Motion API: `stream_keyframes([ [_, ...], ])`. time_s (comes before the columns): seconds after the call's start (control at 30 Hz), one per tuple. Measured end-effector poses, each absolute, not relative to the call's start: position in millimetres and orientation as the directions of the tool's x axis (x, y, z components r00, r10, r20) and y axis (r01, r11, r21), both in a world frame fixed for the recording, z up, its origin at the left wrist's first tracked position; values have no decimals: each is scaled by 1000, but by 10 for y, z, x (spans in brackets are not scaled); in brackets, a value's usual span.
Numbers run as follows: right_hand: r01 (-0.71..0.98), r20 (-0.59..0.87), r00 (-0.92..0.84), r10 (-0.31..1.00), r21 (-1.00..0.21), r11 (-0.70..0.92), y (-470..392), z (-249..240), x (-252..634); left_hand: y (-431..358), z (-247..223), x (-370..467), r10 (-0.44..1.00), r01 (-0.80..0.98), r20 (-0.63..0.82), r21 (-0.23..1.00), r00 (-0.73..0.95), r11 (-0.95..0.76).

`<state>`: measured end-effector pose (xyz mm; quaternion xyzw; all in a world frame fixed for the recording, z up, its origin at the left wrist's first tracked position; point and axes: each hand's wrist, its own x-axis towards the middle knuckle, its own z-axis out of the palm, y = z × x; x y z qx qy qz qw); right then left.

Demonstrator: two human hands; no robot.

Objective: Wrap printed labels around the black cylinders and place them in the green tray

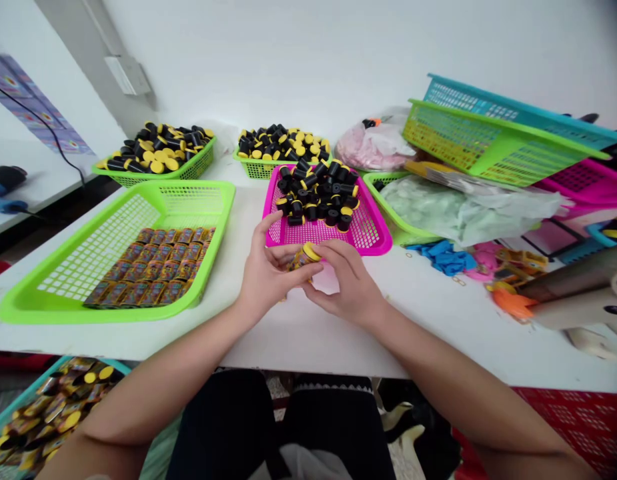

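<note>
Between my two hands, just in front of the pink basket (378, 241), is a small cylinder (301, 256) with a yellow cap and a printed wrap. My left hand (269, 270) grips it from the left, thumb across its near side. The fingers of my right hand (344, 277) are curled against its capped end from the right. Black cylinders with yellow ends (318, 193) are heaped in the pink basket. At the left, a green basket (33, 303) holds rows of wrapped cylinders (153, 270) packed side by side.
Two green baskets (188, 168) (261, 168) of black and yellow cylinders stand by the wall. Stacked baskets (488, 137) and plastic bags (463, 207) crowd the right, near blue pieces (445, 258) and a grey device (583, 293). A teal basket (18, 403) sits below, lower left.
</note>
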<state>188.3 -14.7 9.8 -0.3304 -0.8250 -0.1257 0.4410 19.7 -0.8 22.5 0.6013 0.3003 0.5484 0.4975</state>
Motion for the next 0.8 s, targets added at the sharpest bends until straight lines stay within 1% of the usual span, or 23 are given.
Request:
stream_keyframes([
  [0.07,676,844,-376,384,-34,736,-160,94,1858,-5,209,240,899,-269,363,917,247,-296],
  [0.13,666,857,-384,345,-2,746,-182,103,1845,-15,198,265,878,-283,348,923,328,-260],
  [0.23,637,844,-436,311,45,770,-219,105,1812,-41,202,256,853,-166,225,972,472,-164],
  [0.3,628,828,-467,310,64,775,-237,88,1781,-53,208,234,844,-99,158,987,512,-125],
  [0.33,627,822,-476,314,67,776,-244,78,1768,-55,209,222,841,-90,157,988,517,-129],
  [0.43,614,808,-495,318,67,786,-263,64,1755,-53,200,192,818,-123,237,971,523,-203],
  [0.5,583,793,-535,291,97,807,-277,72,1773,-53,188,181,792,-143,273,962,546,-233],
  [0.6,573,782,-571,248,165,803,-292,87,1819,-67,174,185,761,-164,285,959,582,-233],
  [0.73,590,794,-580,182,256,765,-271,78,1862,-86,140,226,799,-196,341,940,496,-279],
  [0.8,583,792,-584,179,255,771,-252,71,1866,-83,118,239,805,-175,390,921,447,-349],
])
